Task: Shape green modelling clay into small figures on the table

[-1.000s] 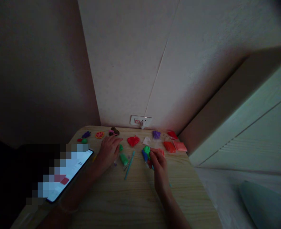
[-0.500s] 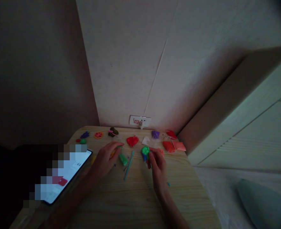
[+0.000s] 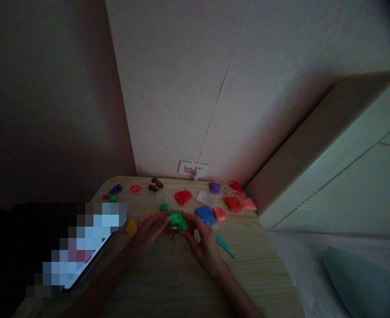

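Observation:
Both my hands meet over the middle of a light wooden table [image 3: 188, 282]. My left hand [image 3: 150, 229] and my right hand [image 3: 200, 240] pinch a crumpled green packet of clay [image 3: 178, 220] between their fingertips. A blue packet [image 3: 205, 214] and a pink one [image 3: 219, 213] lie just right of it. A small green lump [image 3: 164, 206] sits behind the packet. Two teal modelling tools [image 3: 224, 246] lie near my right hand. The room is dim.
Several clay packets and small figures line the table's far edge: red [image 3: 183, 197], white [image 3: 202, 196], purple [image 3: 214, 187], orange-red [image 3: 232, 203], an orange disc [image 3: 136, 189], a brown figure [image 3: 155, 184]. A lit phone [image 3: 82, 247] stands at left. A wall socket [image 3: 193, 168] is behind.
My right hand carried the green packet leftward to the table's middle, uncovering the blue and pink packets. My left hand drew in to meet it and grips the same packet.

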`<control>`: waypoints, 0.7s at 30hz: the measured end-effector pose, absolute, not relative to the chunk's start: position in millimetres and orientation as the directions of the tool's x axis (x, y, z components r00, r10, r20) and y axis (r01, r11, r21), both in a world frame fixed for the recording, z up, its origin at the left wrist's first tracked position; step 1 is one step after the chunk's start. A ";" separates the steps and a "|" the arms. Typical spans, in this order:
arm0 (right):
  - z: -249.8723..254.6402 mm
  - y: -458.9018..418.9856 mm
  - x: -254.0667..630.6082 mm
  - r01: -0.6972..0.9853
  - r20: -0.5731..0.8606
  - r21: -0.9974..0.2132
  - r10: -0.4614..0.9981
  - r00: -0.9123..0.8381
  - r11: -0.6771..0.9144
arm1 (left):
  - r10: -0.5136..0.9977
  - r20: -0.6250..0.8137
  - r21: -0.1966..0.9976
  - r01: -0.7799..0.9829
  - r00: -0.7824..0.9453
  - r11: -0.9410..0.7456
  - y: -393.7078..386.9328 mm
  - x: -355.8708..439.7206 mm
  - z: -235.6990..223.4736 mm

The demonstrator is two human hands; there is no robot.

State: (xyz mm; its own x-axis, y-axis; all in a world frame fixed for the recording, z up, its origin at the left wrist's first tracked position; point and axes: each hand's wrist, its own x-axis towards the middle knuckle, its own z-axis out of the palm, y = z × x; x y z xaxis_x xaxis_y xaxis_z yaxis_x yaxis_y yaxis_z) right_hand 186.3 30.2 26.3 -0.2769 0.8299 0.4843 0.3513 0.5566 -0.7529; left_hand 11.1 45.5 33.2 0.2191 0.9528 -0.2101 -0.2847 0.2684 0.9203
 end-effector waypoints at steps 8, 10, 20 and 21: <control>42.2 37.8 187.7 0.503 0.561 -0.533 0.729 -0.392 0.680 | 0.932 -0.089 0.829 -0.493 0.352 0.265 52.5 3.6 16.0; 41.5 36.2 186.8 0.511 0.600 -0.501 0.706 -0.376 0.699 | 0.910 -0.049 0.801 -0.527 0.413 0.282 51.8 3.7 12.9; 37.7 27.4 186.4 0.486 0.612 -0.482 0.677 -0.408 0.729 | 0.858 -0.072 0.850 -0.418 0.509 0.320 39.3 9.5 10.9; 37.4 27.0 186.6 0.487 0.614 -0.472 0.670 -0.418 0.735 | 0.860 -0.079 0.872 -0.384 0.504 0.305 38.2 10.0 7.9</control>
State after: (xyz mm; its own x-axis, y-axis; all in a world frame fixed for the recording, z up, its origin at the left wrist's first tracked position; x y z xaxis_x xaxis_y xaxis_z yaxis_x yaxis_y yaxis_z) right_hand 186.6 27.0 37.4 -0.4179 0.6700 0.6135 0.4867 0.7354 -0.4716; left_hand 10.0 38.2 7.9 0.5041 0.8600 -0.0791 -0.3837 0.3051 0.8716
